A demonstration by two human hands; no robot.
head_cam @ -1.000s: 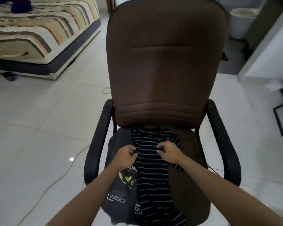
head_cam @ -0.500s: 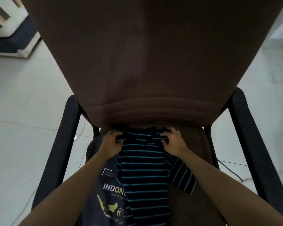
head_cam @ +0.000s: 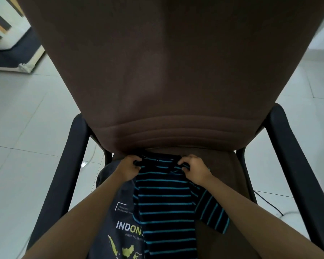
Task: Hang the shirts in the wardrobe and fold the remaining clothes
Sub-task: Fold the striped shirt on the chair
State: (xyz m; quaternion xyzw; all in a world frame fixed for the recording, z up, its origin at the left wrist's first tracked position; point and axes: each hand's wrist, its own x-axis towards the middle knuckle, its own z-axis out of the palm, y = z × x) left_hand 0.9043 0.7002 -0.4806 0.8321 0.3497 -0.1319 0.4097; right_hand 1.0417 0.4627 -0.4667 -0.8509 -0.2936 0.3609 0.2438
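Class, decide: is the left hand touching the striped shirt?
Touching. The head view shows the left hand pinching the striped shirt at its shoulder edge.

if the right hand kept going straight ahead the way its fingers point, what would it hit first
Most likely the brown backrest of the chair. The right hand grips the striped shirt at its collar end, fingers aimed toward the backrest's lower edge just beyond, though depth is hard to judge.

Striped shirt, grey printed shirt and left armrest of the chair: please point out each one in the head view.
striped shirt point(head_cam: 166, 208), head view, on the middle of its front.
grey printed shirt point(head_cam: 120, 230), head view, on its white printed letters.
left armrest point(head_cam: 64, 174), head view, on the middle of the black bar.
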